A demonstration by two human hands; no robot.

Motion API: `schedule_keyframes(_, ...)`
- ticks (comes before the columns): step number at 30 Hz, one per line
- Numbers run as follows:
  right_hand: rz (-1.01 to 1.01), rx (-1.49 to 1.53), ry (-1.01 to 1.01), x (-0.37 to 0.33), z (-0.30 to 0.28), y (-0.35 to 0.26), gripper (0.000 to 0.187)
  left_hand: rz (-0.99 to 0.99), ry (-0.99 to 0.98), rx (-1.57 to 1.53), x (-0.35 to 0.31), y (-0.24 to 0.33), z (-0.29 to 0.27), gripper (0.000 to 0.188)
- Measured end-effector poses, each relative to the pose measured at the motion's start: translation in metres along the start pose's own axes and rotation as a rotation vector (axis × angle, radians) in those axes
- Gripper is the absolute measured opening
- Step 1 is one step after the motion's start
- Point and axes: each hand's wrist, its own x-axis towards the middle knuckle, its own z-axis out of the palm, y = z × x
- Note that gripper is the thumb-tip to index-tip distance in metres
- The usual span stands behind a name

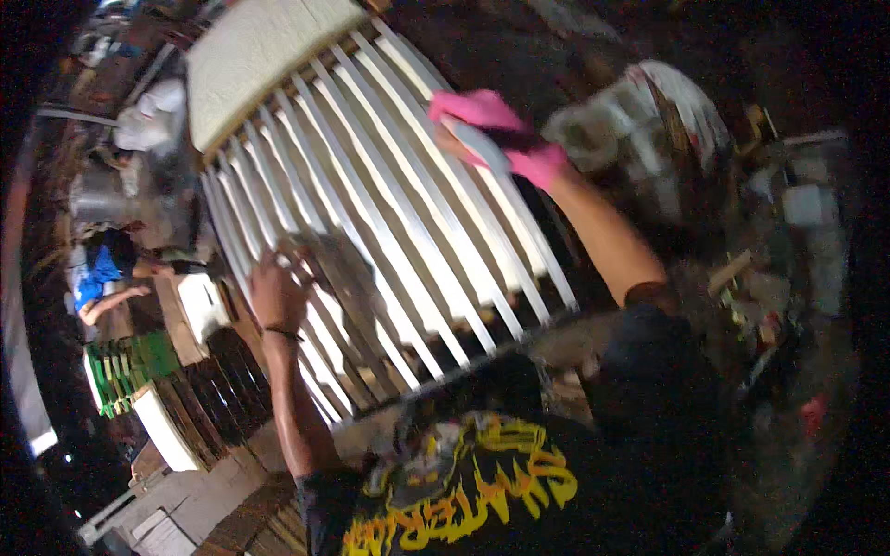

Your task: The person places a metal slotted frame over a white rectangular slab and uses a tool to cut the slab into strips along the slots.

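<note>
Slatted frame [400, 222], one, large, of pale grey bars with white showing between them; lies across the middle of the picture, aslant, its lower edge near the person's dark shirt [445, 482]. Cream panel [273, 60], one, upper left of centre, meeting the far ends of the bars. Right hand [510, 139], upper centre-right, in a pink covering, glove or cloth not certain; grip closed around a grey item [480, 148], kind unclear from blur, at the frame's right side. Left hand [278, 292], uncovered, dark band at the wrist, over the left bars; fingers blurred, so whether the grip is apart or clamped on a bar cannot be told. Also listed: green slatted rack [134, 361], lower left; white block [169, 431], below it; co-worker's blue garment [100, 278], far left; pale sack [681, 107], upper right. Risks, by judgement: the grey item could snag on a bar's edge if carried crosswise; the frame could skid or twist if the hands press unevenly; left fingertips could be pinched should they slip between bars; a flaw could escape notice under the dark shadow beside the left hand.
</note>
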Motion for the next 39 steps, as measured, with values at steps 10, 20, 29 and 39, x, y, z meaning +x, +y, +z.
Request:
schedule_keyframes(10,0.598,0.035,0.171,-0.201,0.024,-0.121,0.013,0.106,0.279,-0.197,-0.026,-0.052,0.002,0.048)
schedule_keyframes(20,0.609,-0.097,0.117,-0.139,0.094,-0.14,0.016,-0.605,0.113,-0.685,-0.188,-0.069,0.064,0.049)
schedule_keyframes(29,0.542,-0.179,-0.057,-0.085,0.194,-0.181,0.02,-0.585,0.075,-0.854,-0.198,-0.091,0.048,0.059)
schedule_keyframes(39,0.612,-0.366,-0.016,-0.053,0.366,-0.319,0.024,-0.509,0.326,-1.246,-0.241,-0.285,0.138,0.043)
